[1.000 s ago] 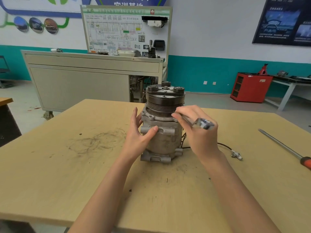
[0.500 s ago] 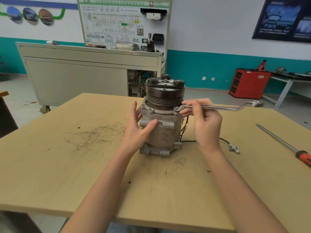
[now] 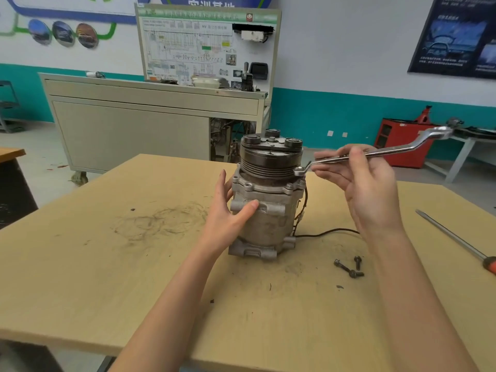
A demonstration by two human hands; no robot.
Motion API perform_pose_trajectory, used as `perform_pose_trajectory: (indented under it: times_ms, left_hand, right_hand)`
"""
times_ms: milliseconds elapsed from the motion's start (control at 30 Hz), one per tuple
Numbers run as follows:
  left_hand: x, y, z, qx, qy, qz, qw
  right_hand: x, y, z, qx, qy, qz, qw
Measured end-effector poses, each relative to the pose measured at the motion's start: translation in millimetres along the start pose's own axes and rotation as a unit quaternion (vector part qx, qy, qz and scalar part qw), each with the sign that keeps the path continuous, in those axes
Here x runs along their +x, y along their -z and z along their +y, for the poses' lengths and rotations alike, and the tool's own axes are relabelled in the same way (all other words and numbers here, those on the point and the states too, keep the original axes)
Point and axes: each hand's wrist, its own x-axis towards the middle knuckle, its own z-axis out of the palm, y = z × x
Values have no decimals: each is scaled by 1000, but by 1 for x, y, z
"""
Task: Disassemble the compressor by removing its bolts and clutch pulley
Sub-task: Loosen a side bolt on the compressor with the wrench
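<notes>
A grey metal compressor [image 3: 265, 218] stands upright in the middle of the wooden table [image 3: 107, 277]. Its dark grooved clutch pulley [image 3: 269, 163] sits on top. My left hand [image 3: 228, 210] grips the left side of the body, thumb across the front. My right hand [image 3: 367, 189] holds a silver offset ring wrench [image 3: 375, 153] by its shank. The wrench's near ring hovers just above a flange bolt [image 3: 302, 181] on the right of the compressor. Two loose dark bolts [image 3: 350, 267] lie on the table at the right front of the compressor.
A long screwdriver [image 3: 453, 240] with an orange handle lies on the right of the table. A black wire [image 3: 324, 233] runs from the compressor toward my right arm. Behind the table stand a beige cabinet [image 3: 134, 122] with a display board and a red box [image 3: 402, 142].
My right hand has swung the wrench out to the right and lifted its ring off the flange. The left hand has stayed on the compressor. The two loose bolts have come into view.
</notes>
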Motion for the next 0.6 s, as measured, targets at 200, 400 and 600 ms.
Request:
perform_pose_trajectory:
  times_ms: [200,400,600]
  left_hand:
    - [-1,0,2,-8,2,0,1000]
    - [-2,-1,3,-14,-2,-4,1000]
    - [-2,-3,5,-18,1,0,1000]
  right_hand:
    - [-20,-20,13,-284,281,21,916]
    - [-27,-24,22,-314,338,18,887]
    - [-32,-26,20,-298,313,-8,902]
